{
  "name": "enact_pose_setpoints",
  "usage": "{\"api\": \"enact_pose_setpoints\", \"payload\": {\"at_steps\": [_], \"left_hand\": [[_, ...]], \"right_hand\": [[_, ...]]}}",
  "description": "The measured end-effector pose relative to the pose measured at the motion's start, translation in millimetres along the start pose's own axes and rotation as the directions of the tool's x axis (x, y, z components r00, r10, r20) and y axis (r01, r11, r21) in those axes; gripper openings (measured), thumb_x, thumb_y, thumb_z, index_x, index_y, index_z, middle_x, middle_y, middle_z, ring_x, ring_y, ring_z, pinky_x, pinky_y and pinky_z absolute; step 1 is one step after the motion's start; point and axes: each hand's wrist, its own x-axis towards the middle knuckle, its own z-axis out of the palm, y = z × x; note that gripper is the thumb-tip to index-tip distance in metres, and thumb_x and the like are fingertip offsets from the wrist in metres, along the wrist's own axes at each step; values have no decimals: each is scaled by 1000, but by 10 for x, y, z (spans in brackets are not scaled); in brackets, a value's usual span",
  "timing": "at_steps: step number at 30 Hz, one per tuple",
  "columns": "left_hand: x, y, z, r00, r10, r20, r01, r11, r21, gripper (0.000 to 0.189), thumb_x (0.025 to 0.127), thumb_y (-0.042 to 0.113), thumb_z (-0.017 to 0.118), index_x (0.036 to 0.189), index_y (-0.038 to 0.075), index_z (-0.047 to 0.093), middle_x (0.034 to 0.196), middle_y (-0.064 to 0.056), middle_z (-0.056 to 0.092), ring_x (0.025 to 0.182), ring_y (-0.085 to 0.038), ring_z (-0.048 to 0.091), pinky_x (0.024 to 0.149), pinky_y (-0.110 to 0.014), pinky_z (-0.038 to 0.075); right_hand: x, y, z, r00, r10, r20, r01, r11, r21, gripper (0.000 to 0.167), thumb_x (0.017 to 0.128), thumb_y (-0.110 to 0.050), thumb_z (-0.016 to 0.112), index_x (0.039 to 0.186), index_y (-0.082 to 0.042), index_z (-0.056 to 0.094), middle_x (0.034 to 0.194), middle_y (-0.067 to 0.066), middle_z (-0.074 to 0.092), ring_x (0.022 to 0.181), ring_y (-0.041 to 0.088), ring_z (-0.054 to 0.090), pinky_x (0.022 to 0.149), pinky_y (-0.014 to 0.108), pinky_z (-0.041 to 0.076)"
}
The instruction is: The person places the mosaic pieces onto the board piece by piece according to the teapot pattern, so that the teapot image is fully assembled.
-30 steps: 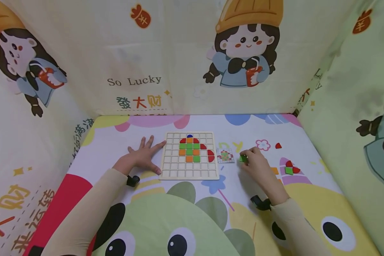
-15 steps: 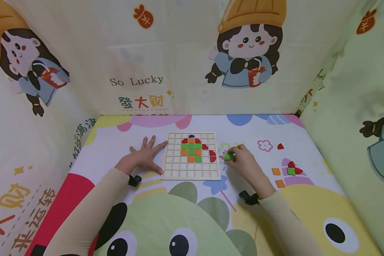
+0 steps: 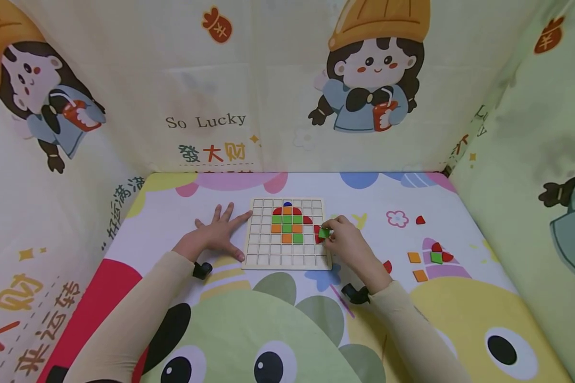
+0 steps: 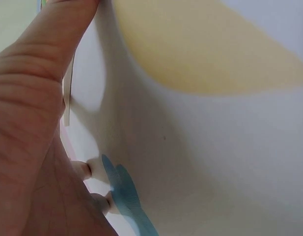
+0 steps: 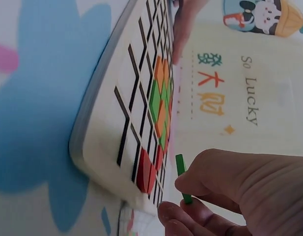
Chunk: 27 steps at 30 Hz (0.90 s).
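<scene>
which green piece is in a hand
The held green piece, pinched by the right hand; the other greens sit in the board, except the loose green piece beside red pieces.

Beyond the far edge of the tabletop (image 3: 153,229) you face a pale fabric backdrop (image 3: 278,69), printed with a cartoon figure (image 3: 370,80) in an orange hat, a red pouch (image 3: 217,25) and "So Lucky" lettering (image 3: 206,121). Your tabletop's far edge carries a blue half-circle (image 3: 359,178). Toward you spreads a green printed creature (image 3: 249,319); a yellow one (image 3: 460,314) lies along the right edge.
</scene>
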Motion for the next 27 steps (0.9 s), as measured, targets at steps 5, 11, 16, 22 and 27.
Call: {"api": "enact_pose_setpoints", "payload": {"at_steps": [5,11,16,22,27], "left_hand": [[-22,6,-18,1000,-11,7,11,1000,5,136,60,72,88,166,41,9,172,-18,-20,153,-53,-23,97,-94,-7],[-25,9,-11,1000,-3,9,3,1000,8,137,59,73,87,166,41,9,172,-18,-20,153,-53,-22,97,-94,-5],[-22,-2,-12,1000,-18,5,18,1000,11,137,59,72,88,166,41,9,172,-18,-20,153,-53,-22,97,-94,-6],[-5,-19,-5,1000,-11,9,11,1000,6,137,58,73,88,166,41,10,172,-18,-19,153,-53,-23,96,-94,-6],[2,-4,-4,1000,1,5,-1,1000,10,136,59,72,88,166,40,10,172,-19,-18,153,-54,-21,96,-95,-5]], "right_hand": [[69,-115,121,999,-47,-2,47,999,-10,32,89,-4,72,121,-4,71,112,13,63,84,22,60,73,32,55],[146,-232,283,997,-80,1,80,997,-20,32,89,-6,73,121,-8,73,111,9,64,82,18,58,71,31,52],[226,-325,410,991,-135,1,135,990,-32,31,90,-8,73,121,-9,73,113,8,66,84,17,62,73,33,55],[285,-424,494,987,-159,-2,159,986,-59,26,91,-12,76,116,-13,74,109,4,68,94,19,66,83,38,58],[333,-521,549,977,-211,-4,210,972,-102,20,92,-15,77,112,-15,76,110,2,73,95,21,67,84,38,56]]}}
